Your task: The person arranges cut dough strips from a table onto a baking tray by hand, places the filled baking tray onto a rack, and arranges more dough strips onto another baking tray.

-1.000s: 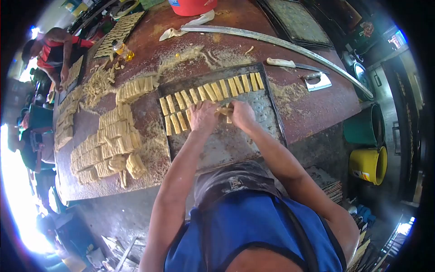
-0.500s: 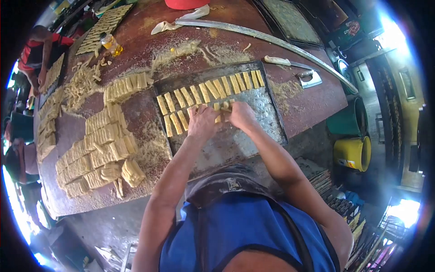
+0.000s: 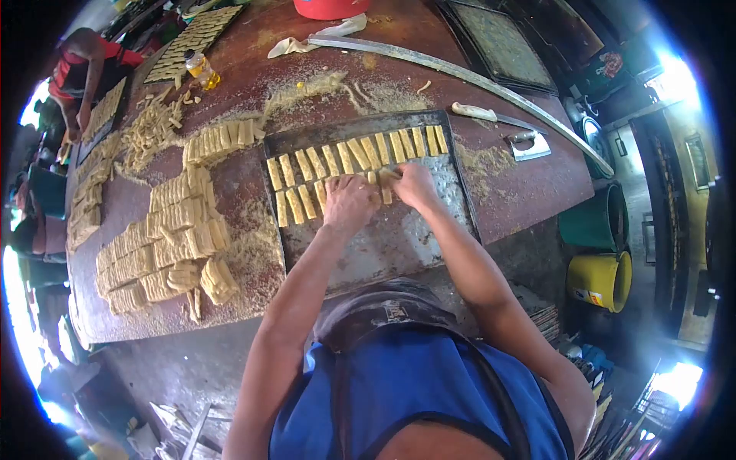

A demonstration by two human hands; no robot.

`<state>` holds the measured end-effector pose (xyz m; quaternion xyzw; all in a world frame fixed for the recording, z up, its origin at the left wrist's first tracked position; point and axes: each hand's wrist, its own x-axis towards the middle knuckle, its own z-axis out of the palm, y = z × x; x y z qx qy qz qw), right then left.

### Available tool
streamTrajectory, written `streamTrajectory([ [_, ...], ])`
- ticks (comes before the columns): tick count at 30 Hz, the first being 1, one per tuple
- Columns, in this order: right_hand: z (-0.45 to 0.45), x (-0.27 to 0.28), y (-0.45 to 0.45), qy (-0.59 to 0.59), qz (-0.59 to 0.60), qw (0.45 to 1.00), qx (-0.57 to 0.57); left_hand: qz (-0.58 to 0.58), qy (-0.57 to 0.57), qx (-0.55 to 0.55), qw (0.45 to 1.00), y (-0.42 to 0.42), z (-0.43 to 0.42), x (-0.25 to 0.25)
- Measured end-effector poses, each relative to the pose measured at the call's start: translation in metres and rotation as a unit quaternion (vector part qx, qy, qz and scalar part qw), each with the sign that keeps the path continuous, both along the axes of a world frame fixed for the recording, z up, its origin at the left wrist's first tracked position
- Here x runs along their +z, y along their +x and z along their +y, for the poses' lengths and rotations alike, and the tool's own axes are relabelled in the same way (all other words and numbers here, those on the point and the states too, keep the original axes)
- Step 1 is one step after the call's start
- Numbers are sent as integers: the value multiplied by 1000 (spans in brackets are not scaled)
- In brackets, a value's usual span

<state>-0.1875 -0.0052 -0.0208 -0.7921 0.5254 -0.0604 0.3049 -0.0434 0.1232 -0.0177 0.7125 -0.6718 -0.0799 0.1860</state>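
A dark metal baking tray [image 3: 406,238] lies in front of me on the table. Across its far part runs a row of pale dough sticks [image 3: 346,157], with a second, shorter row [image 3: 295,207] below. My left hand [image 3: 351,202] is over the second row, its fingers curled around dough sticks that they mostly hide. Close to its right, my right hand [image 3: 415,186] pinches at a dough stick [image 3: 386,193] at the row's end; its fingertips partly cover the stick.
Stacked dough strips [image 3: 176,245] and loose scraps [image 3: 149,130] lie left on the red-brown table. Beyond the tray are a knife [image 3: 475,113], a scraper [image 3: 529,146], a long metal strip [image 3: 460,73] and an oil bottle [image 3: 201,70]. Another person [image 3: 84,65] works far left.
The view has tilted slightly. My right hand has shifted a little around the end of the second row, where a dough stick now shows below its fingertips. My left hand stays over that row.
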Motion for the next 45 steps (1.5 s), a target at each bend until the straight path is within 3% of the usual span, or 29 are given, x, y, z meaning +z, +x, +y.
streamTrajectory([
  [1, -1, 13, 0, 48, -6, 998, -31, 20, -26, 9, 999, -1, 1, 0],
  [3, 2, 29, -11, 23, 10, 999, -23, 36, -53, 18, 998, -6, 1, 2],
  [5, 10, 24, -21, -118, 13, 992, 40, 52, -45, 1, 998, -19, -2, 8],
  [6, 16, 20, -21, -129, 58, 987, 73, 23, -21, -1, 999, -22, -7, 5],
  [10, 22, 19, -31, -140, 30, 988, 53, 22, -1, 14, 1000, -22, -17, -3],
  [16, 5, 6, -26, -31, 16, 999, 40, 41, -24, 11, 999, -20, -14, -6],
  [18, 5, 8, -27, -71, -57, 995, 47, 57, -30, 5, 998, -18, -13, -8],
  [22, 41, 46, -40, -66, 85, 994, 5, 87, -62, 0, 994, -17, -15, -7],
  [26, 34, 20, -49, -42, 118, 992, 5, 83, -47, -10, 995, -30, -30, -3],
  [28, 14, 17, -56, -31, -76, 996, -36, 73, -23, -18, 997, -34, -36, 1],
  [30, -2, 3, -56, -28, -102, 994, -26, 57, 1, -28, 998, -36, -38, 2],
  [31, -11, -8, -56, -27, -127, 991, -15, 49, 0, -18, 999, -35, -37, 1],
  [32, -18, -25, -56, -97, -129, 987, 10, 41, 1, -7, 999, -34, -34, 0],
  [36, -15, -21, -49, -77, -116, 990, 19, 48, -75, 46, 995, -14, 0, -1],
  [41, -22, -3, -38, -74, -88, 993, 39, 34, -90, 212, 973, 23, 98, 19],
  [43, -13, 34, -41, -17, -127, 992, 22, -15, -72, 301, 951, 36, 147, 23],
  [45, -5, 34, -31, -89, -252, 964, -4, -2, -80, 384, 920, 49, 194, 24],
])
